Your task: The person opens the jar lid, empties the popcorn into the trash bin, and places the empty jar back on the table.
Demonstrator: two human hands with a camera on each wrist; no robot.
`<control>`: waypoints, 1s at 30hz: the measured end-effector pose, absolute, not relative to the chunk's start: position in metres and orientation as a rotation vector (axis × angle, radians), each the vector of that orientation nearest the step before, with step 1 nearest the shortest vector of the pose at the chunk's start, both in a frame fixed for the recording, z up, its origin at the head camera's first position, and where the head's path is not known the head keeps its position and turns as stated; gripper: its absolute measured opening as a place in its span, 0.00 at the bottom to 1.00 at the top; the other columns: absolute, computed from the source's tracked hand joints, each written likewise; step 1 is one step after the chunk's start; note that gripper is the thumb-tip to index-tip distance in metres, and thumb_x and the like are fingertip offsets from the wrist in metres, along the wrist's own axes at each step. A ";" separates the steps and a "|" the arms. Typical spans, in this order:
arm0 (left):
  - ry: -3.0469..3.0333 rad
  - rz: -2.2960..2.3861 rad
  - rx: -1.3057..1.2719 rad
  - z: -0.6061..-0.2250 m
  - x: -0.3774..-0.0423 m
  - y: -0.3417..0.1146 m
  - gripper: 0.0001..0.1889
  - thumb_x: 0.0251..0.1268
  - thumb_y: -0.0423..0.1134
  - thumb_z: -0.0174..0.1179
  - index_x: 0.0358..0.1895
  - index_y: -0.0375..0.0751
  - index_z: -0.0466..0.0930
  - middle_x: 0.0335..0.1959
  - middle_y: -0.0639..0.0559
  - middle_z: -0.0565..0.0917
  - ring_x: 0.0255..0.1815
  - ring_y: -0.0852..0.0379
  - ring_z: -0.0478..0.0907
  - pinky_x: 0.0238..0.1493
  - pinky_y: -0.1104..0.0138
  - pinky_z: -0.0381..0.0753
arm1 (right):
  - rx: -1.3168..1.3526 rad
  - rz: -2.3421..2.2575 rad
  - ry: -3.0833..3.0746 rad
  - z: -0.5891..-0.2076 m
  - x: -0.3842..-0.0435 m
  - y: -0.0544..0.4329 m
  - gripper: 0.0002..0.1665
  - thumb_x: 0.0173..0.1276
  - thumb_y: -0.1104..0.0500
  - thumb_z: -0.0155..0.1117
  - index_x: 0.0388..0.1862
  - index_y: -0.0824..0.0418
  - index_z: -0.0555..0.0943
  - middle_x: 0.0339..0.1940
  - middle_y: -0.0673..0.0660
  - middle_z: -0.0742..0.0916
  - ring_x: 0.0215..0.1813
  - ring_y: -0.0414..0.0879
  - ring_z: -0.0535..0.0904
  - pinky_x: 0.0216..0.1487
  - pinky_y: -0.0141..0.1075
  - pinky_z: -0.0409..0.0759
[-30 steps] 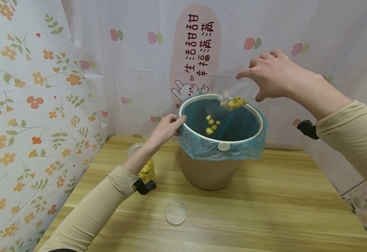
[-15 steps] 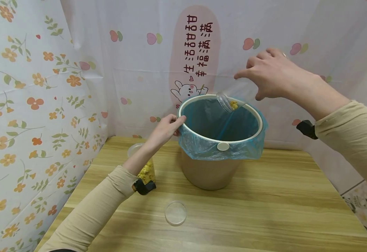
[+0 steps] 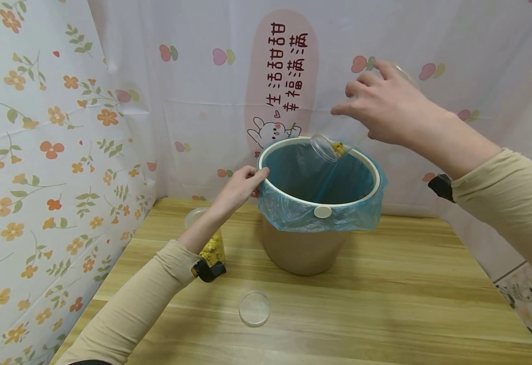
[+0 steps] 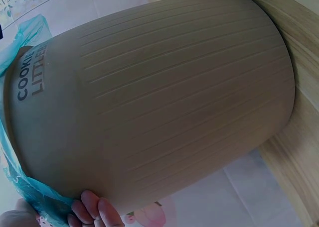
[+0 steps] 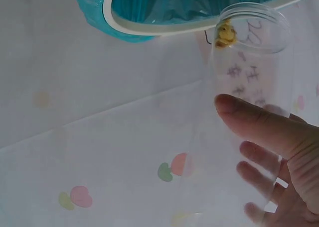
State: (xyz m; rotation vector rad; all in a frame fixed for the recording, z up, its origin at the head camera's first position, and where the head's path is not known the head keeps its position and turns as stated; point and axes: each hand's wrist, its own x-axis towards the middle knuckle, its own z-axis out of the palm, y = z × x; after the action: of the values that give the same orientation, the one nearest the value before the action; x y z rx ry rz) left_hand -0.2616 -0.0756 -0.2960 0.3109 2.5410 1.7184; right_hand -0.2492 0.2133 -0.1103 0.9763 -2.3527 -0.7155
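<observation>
My right hand (image 3: pixel 386 104) holds a clear plastic jar (image 3: pixel 324 148) tipped mouth-down over a brown trash bin (image 3: pixel 302 248). Inside the jar, one clump of yellow popcorn (image 5: pixel 226 34) sits by the mouth; the rest of the visible jar looks clear in the right wrist view. With thumb above and fingers below, my left hand (image 3: pixel 240 187) grips the bin's left rim. A blue trash bag (image 3: pixel 348 218) lines the bin and folds over its pale ring. The left wrist view shows my fingers (image 4: pixel 92 207) curled against the bin wall.
Behind my left forearm stands another clear jar (image 3: pixel 213 251) of popcorn, partly hidden. A round clear lid (image 3: pixel 254 309) lies on the wooden table (image 3: pixel 384 304) in front of the bin. Patterned cloth (image 3: pixel 192 91) hangs behind and to the left.
Popcorn fell from the jar into the bin, leaving one clump near its mouth. My right hand moved slightly left and its fingers shifted on the jar. The left hand stayed at the rim.
</observation>
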 end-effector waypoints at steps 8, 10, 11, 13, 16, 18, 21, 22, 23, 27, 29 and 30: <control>2.543 1.721 0.313 -0.296 -0.261 -0.076 0.25 0.77 0.59 0.52 0.52 0.39 0.76 0.47 0.45 0.80 0.47 0.48 0.81 0.57 0.57 0.82 | 1.069 -0.704 -2.163 -0.116 -0.247 0.206 0.29 0.59 0.78 0.69 0.55 0.53 0.87 0.51 0.69 0.84 0.59 0.66 0.76 0.80 0.62 0.55; 2.540 1.724 0.314 -0.296 -0.261 -0.076 0.24 0.77 0.60 0.52 0.52 0.39 0.76 0.47 0.46 0.80 0.47 0.49 0.81 0.57 0.57 0.82 | 1.085 -0.709 -2.142 -0.116 -0.246 0.205 0.31 0.57 0.79 0.69 0.55 0.54 0.87 0.52 0.70 0.83 0.60 0.66 0.75 0.80 0.62 0.54; 2.539 1.727 0.314 -0.296 -0.261 -0.076 0.24 0.77 0.60 0.52 0.52 0.39 0.76 0.46 0.46 0.80 0.47 0.49 0.81 0.57 0.57 0.82 | 1.090 -0.713 -2.133 -0.116 -0.246 0.204 0.31 0.56 0.80 0.70 0.55 0.54 0.87 0.53 0.70 0.83 0.61 0.66 0.75 0.80 0.62 0.54; 2.535 1.732 0.316 -0.296 -0.261 -0.076 0.24 0.77 0.60 0.52 0.52 0.39 0.76 0.46 0.46 0.80 0.47 0.49 0.80 0.57 0.57 0.82 | 1.095 -0.730 -2.117 -0.117 -0.246 0.203 0.32 0.55 0.80 0.71 0.55 0.54 0.86 0.53 0.70 0.83 0.62 0.66 0.75 0.81 0.63 0.54; 2.531 1.740 0.316 -0.296 -0.261 -0.075 0.24 0.77 0.59 0.52 0.52 0.39 0.76 0.46 0.46 0.80 0.47 0.49 0.80 0.57 0.57 0.82 | 1.103 -0.766 -2.087 -0.117 -0.246 0.202 0.33 0.53 0.79 0.73 0.56 0.54 0.86 0.52 0.69 0.82 0.63 0.66 0.74 0.81 0.63 0.53; 2.531 1.741 0.317 -0.296 -0.262 -0.075 0.24 0.78 0.59 0.52 0.52 0.38 0.76 0.46 0.46 0.80 0.46 0.49 0.80 0.57 0.58 0.82 | 1.106 -0.791 -2.073 -0.117 -0.246 0.201 0.34 0.52 0.79 0.74 0.56 0.54 0.86 0.52 0.69 0.82 0.63 0.66 0.74 0.82 0.63 0.53; 2.532 1.745 0.320 -0.297 -0.262 -0.075 0.24 0.78 0.59 0.52 0.52 0.38 0.76 0.46 0.46 0.80 0.46 0.49 0.80 0.56 0.58 0.82 | 1.114 -0.789 -2.060 -0.118 -0.246 0.201 0.35 0.52 0.79 0.74 0.56 0.54 0.86 0.52 0.69 0.82 0.64 0.66 0.74 0.82 0.64 0.54; 2.533 1.745 0.322 -0.297 -0.262 -0.076 0.24 0.78 0.59 0.52 0.52 0.38 0.76 0.46 0.46 0.80 0.46 0.50 0.80 0.56 0.58 0.82 | 1.111 -0.784 -2.062 -0.118 -0.246 0.202 0.35 0.52 0.80 0.73 0.57 0.54 0.86 0.52 0.69 0.82 0.64 0.66 0.74 0.82 0.64 0.54; 2.533 1.745 0.325 -0.297 -0.262 -0.076 0.24 0.78 0.59 0.52 0.52 0.38 0.76 0.46 0.46 0.80 0.46 0.50 0.80 0.56 0.58 0.82 | 1.112 -0.775 -2.061 -0.118 -0.247 0.202 0.35 0.52 0.80 0.73 0.56 0.54 0.86 0.52 0.69 0.82 0.64 0.66 0.74 0.81 0.64 0.54; 2.529 1.749 0.331 -0.297 -0.261 -0.076 0.24 0.78 0.59 0.52 0.51 0.38 0.76 0.46 0.46 0.80 0.46 0.50 0.80 0.57 0.58 0.82 | 1.102 -0.755 -2.061 -0.120 -0.247 0.203 0.34 0.53 0.80 0.72 0.56 0.53 0.86 0.52 0.70 0.82 0.63 0.66 0.74 0.81 0.64 0.55; 2.527 1.749 0.332 -0.297 -0.261 -0.076 0.24 0.78 0.59 0.52 0.51 0.38 0.76 0.46 0.46 0.79 0.47 0.49 0.80 0.57 0.57 0.82 | 1.091 -0.759 -2.063 -0.120 -0.247 0.203 0.35 0.53 0.80 0.73 0.56 0.53 0.85 0.52 0.69 0.83 0.63 0.65 0.75 0.80 0.64 0.55; 2.527 1.749 0.333 -0.296 -0.261 -0.076 0.24 0.78 0.59 0.52 0.51 0.38 0.76 0.46 0.46 0.79 0.47 0.49 0.80 0.57 0.57 0.82 | 1.086 -0.760 -2.064 -0.120 -0.247 0.203 0.35 0.53 0.79 0.73 0.57 0.53 0.85 0.52 0.69 0.82 0.62 0.65 0.75 0.80 0.64 0.55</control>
State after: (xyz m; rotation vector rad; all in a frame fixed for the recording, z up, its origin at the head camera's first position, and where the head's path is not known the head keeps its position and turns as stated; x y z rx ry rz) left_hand -0.2608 -0.0756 -0.2964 0.3332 2.5271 1.7486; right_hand -0.2467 0.2028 -0.1202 1.0860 -2.0636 -0.7604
